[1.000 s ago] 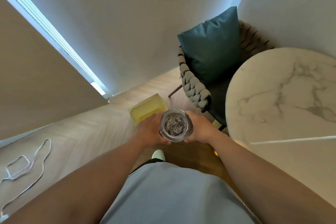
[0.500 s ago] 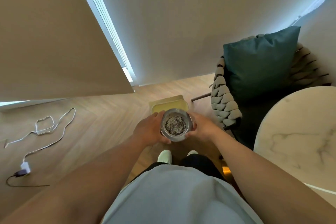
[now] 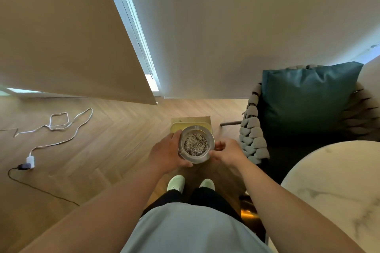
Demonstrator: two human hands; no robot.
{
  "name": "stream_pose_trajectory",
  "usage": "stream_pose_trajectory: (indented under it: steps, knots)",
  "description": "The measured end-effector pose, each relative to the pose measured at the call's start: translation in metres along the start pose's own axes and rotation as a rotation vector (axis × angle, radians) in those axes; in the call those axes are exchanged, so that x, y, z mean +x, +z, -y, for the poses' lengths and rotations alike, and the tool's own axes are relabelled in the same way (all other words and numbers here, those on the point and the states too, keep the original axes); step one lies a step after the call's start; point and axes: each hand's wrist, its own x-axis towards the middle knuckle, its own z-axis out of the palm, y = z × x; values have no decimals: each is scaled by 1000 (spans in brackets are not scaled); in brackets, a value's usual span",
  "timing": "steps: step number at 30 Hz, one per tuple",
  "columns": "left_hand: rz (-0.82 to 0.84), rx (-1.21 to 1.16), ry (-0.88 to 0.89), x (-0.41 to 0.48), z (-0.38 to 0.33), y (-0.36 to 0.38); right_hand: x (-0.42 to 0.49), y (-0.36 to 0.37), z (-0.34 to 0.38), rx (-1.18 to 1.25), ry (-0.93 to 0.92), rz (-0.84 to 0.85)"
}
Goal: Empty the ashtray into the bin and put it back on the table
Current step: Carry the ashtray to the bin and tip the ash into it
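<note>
Herringbone wood flooring (image 3: 107, 139) fills the middle of the frame, bounded above by pale wall panels and a bright vertical strip of window light. At centre, a round metal ashtray (image 3: 196, 144), upright and filled with grey speckled ash, is held over a yellow bin (image 3: 191, 126) that stands on the floor just behind it. The left hand (image 3: 168, 153) is wrapped around the ashtray's left side, thumb near the lower rim and fingers along the upper edge. The right hand (image 3: 228, 152) is seen at the ashtray's right edge, fingertips curled beside the rim; whether they press on it cannot be told. A marble table (image 3: 333, 187) occupies the lower right, well apart from the ashtray. A woven chair (image 3: 253, 135) with a teal cushion (image 3: 306, 98) is placed at right, beside the table. A white cable (image 3: 61, 127) with a plug is strewn across the floor at left. Two pale shoes (image 3: 175, 183) are visible below the hands.
</note>
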Motion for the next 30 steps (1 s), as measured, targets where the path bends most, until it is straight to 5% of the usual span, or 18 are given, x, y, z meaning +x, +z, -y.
stream_pose_trajectory:
  steps: [14,30]
  knots:
    - [-101,-48,-51,63,20,48,69,13,-20,445,135,-44]
    - [-5,-43,-10,145,113,123,186,69,-80,496,219,-50]
